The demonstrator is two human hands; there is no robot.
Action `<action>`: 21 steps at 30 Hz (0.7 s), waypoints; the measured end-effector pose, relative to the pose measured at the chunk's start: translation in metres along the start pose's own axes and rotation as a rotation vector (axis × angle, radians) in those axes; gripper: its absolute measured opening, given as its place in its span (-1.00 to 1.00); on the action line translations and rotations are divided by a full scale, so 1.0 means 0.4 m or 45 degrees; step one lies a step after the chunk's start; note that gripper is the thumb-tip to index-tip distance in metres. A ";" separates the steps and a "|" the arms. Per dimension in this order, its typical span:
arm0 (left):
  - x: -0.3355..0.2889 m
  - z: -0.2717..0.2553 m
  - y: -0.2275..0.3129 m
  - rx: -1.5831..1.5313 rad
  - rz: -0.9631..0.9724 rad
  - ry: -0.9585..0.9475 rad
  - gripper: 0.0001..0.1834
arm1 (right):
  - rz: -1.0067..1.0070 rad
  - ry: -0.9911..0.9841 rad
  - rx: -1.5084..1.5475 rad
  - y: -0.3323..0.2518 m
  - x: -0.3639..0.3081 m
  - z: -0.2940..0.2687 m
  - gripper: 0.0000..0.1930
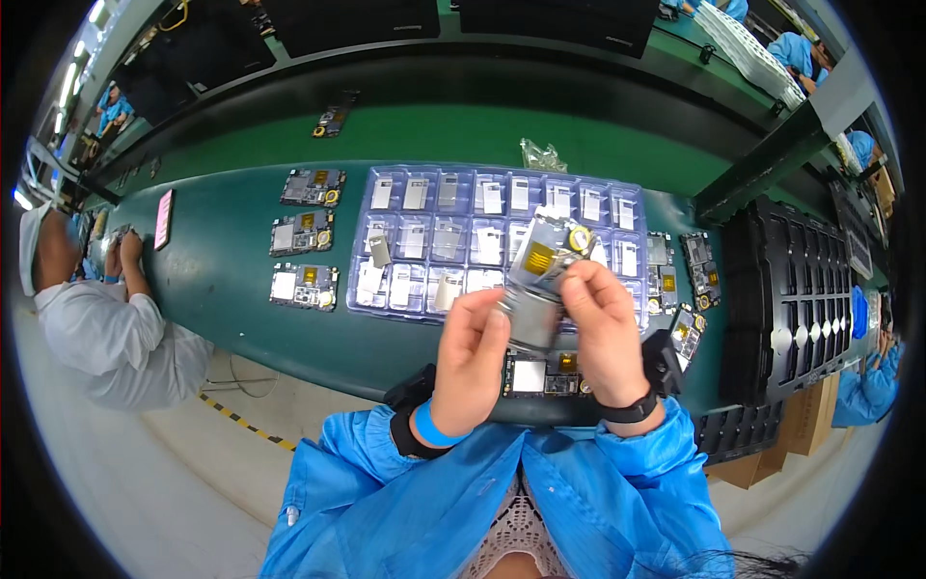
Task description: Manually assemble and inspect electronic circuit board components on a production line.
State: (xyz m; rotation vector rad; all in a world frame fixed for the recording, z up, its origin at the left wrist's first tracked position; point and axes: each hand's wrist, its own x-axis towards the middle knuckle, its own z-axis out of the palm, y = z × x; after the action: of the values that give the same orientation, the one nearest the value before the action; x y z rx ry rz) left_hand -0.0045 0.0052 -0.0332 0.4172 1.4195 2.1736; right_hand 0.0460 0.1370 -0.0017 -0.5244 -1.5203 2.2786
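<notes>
Right hand (606, 323): grip clenched, thumb and fingers pinching the silver-grey rectangular circuit board with gold patch and gold ring at its upper corner (542, 280). Left hand (473, 357): grip also closed on same board, at its lower left edge. Board held between both hands, raised above the table, long axis running lower left to upper right, ring end uppermost and tilted away from the person. Both hands touching it; right hand sits higher along the board, left hand lower.

Directly beyond the board: clear blue-tinted plastic tray with rows of pockets (386, 174). Most pockets hold one small silver-white rectangular piece each; a few look bare, exact count not clear. Under the wrists, a further board w/ white square patch (540, 376) flat on dark green table (222, 289).

Left of tray: three similar boards (306, 234) in a column, apart from each other. Right of tray: more boards, then black ribbed plastic tray stack (791, 289). Far left, another person in white at same table.
</notes>
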 end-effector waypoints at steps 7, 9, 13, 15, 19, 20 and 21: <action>0.069 -0.034 0.138 -0.077 -0.486 -0.772 -0.38 | -0.031 -0.811 -0.891 -0.162 0.047 -0.075 -0.94; 0.075 -0.026 0.148 0.028 -0.552 -0.760 -0.33 | -0.060 -1.053 -1.137 -0.157 0.050 -0.059 -0.91; 0.057 -0.021 0.140 0.053 -0.491 -0.518 -0.28 | -0.555 -0.574 -1.010 -0.122 0.052 -0.063 -0.92; 0.050 -0.023 0.121 -0.003 -0.448 -0.462 -0.32 | -0.591 -0.388 -1.036 -0.137 0.027 -0.070 -0.90; 0.041 -0.022 0.088 -0.074 -0.275 -0.315 -0.47 | -0.109 -0.043 -0.475 -0.113 -0.027 -0.045 -0.90; 0.039 -0.013 0.088 -0.101 -0.257 -0.257 -0.49 | -0.070 0.015 -0.502 -0.107 -0.032 -0.043 -0.90; 0.038 -0.013 0.085 -0.102 -0.258 -0.256 -0.49 | -0.026 0.072 -0.529 -0.103 -0.036 -0.043 -0.90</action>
State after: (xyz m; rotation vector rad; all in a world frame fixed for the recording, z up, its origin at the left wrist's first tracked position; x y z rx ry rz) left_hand -0.0280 -0.0011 -0.0044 0.4296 1.2066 1.9598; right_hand 0.0703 0.1589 0.0320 -0.6703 -1.9687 1.9151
